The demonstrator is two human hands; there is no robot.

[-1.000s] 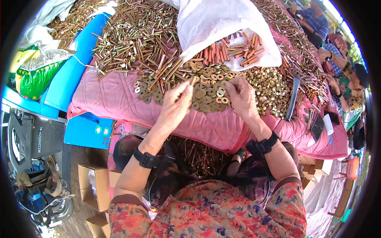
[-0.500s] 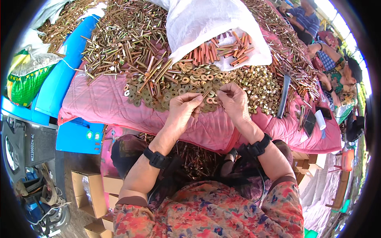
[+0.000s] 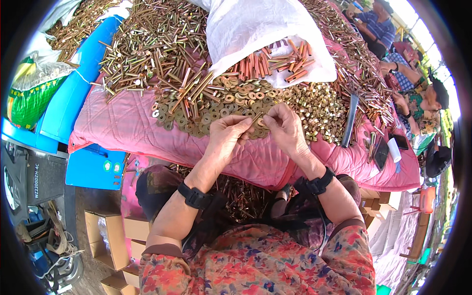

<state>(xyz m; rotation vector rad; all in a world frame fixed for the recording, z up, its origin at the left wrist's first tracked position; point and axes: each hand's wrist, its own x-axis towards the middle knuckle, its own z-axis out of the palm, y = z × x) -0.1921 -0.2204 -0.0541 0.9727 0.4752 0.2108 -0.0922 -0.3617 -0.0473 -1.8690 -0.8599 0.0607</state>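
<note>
My left hand [image 3: 228,132] is closed in a pinch over the near edge of the washer pile, with a thin brass-coloured bolt [image 3: 256,117] poking out at its fingertips. Close on its right, my right hand [image 3: 285,129] has thumb and forefinger pressed together at the bolt's end. Whatever small piece it grips is hidden by the fingers. Flat round washers [image 3: 206,117] lie under and left of both hands. A heap of small hex nuts [image 3: 324,110] spreads to the right of my right hand.
A white sack [image 3: 265,34] spills copper-coloured tubes [image 3: 253,66] behind the washers. Long bolts [image 3: 152,54] cover the far left. A dark flat bar [image 3: 351,120] and a phone [image 3: 400,141] lie right on the pink quilt [image 3: 128,125]. Other people [image 3: 376,29] sit at the far right.
My right hand has shifted slightly left, bringing its fingertips closer to the left hand's. My left hand stays nearly where it was. The whole view has tilted a little.
</note>
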